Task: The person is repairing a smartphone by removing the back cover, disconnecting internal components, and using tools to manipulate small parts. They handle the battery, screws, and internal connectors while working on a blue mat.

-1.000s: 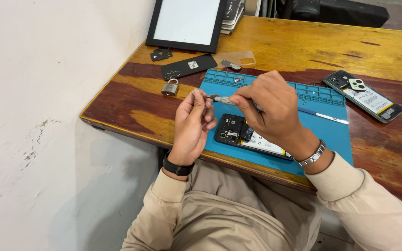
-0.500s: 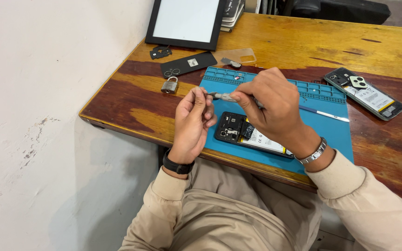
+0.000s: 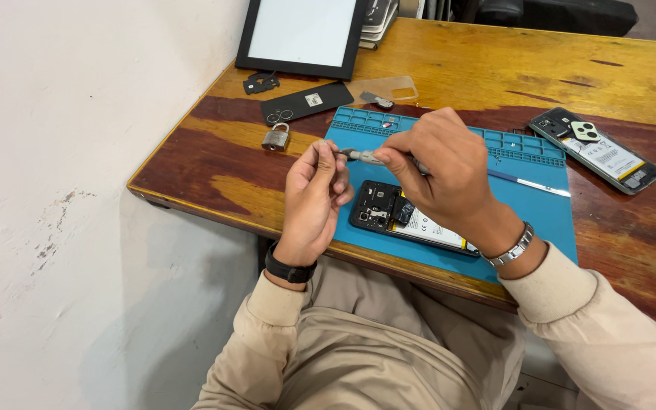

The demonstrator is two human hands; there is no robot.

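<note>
— How far along is this, from where you stand?

— Closest to the body, the left hand (image 3: 314,199) is curled, its fingertips pressed together around something tiny I cannot make out. The right hand (image 3: 440,168) pinches a slim grey tool (image 3: 364,157), whose tip meets the left fingertips above the mat.

— And the phone?

— The opened phone (image 3: 411,218) lies on the blue work mat (image 3: 540,212), just under the right hand, back cover off, board and battery exposed. I'd judge the opening up is done and the inside work is midway; nothing looks closed again.

— What else is on the mat?

— A thin flat pry strip (image 3: 529,181) to the right, apart from the phone.

— Farther out?

— On the worn wooden table (image 3: 191,159): a padlock (image 3: 275,137) beside the mat's left edge, a black back cover (image 3: 307,102) behind it, a clear case (image 3: 385,89), and a second opened phone (image 3: 595,149) well off to the right. At the far edge leans a dark-framed tablet (image 3: 303,32) with a pale screen.

— The room?

— A scuffed white wall (image 3: 62,190) on the left.
</note>
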